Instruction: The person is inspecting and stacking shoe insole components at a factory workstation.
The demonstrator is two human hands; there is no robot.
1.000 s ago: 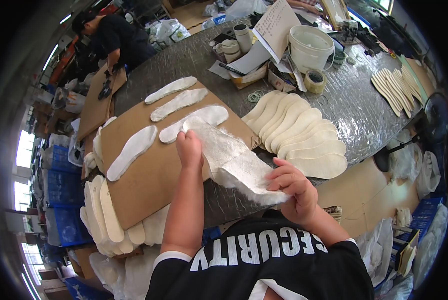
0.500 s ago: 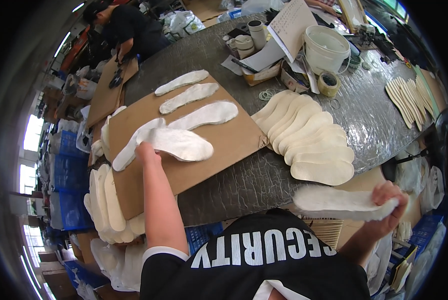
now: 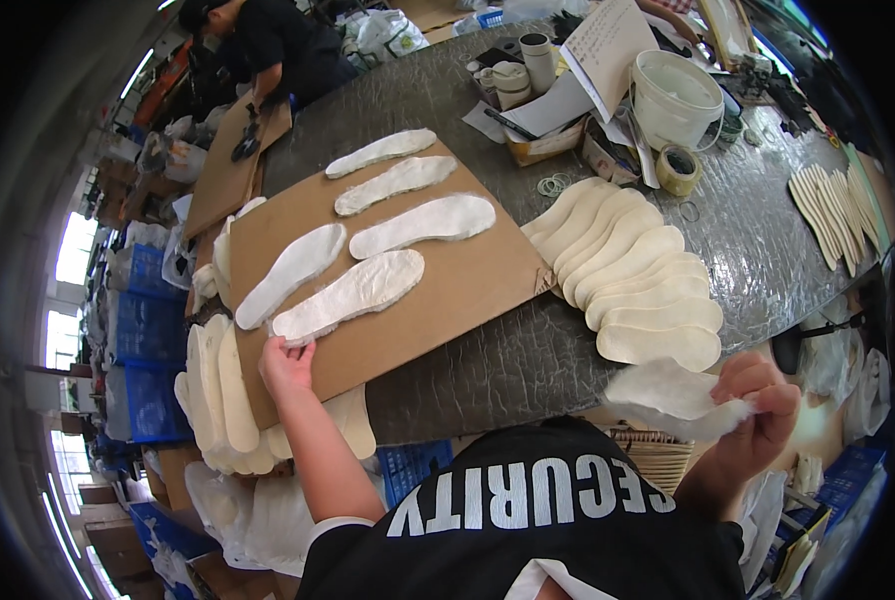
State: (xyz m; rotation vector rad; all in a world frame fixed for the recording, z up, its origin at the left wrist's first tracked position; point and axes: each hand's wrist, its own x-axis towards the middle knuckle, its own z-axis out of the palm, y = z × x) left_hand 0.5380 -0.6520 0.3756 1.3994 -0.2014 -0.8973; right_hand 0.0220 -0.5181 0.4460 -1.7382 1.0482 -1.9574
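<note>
On a brown cardboard sheet (image 3: 418,300) lie several white fluffy insoles. The nearest white insole (image 3: 353,295) rests flat, and my left hand (image 3: 288,368) is at its near end, fingertips at the edge and thumb apart from the fingers. Beyond it are another white insole (image 3: 293,275) to the left and a wider white insole (image 3: 423,225). At the right, in front of my body, my right hand (image 3: 758,405) is closed on the end of a fluffy white insole (image 3: 668,398), which hangs bent and slightly blurred above the table's near edge.
Cream insoles (image 3: 633,265) are fanned out right of the cardboard; more cream insoles (image 3: 218,390) stack at its left. A white bucket (image 3: 676,95), a tape roll (image 3: 680,170) and a grey cup (image 3: 538,62) stand farther back. A co-worker (image 3: 278,55) works at the far left.
My left hand has laid its insole flat on the cardboard and drawn back to the near end. My right hand has moved slightly left with its insole, which now bends more.
</note>
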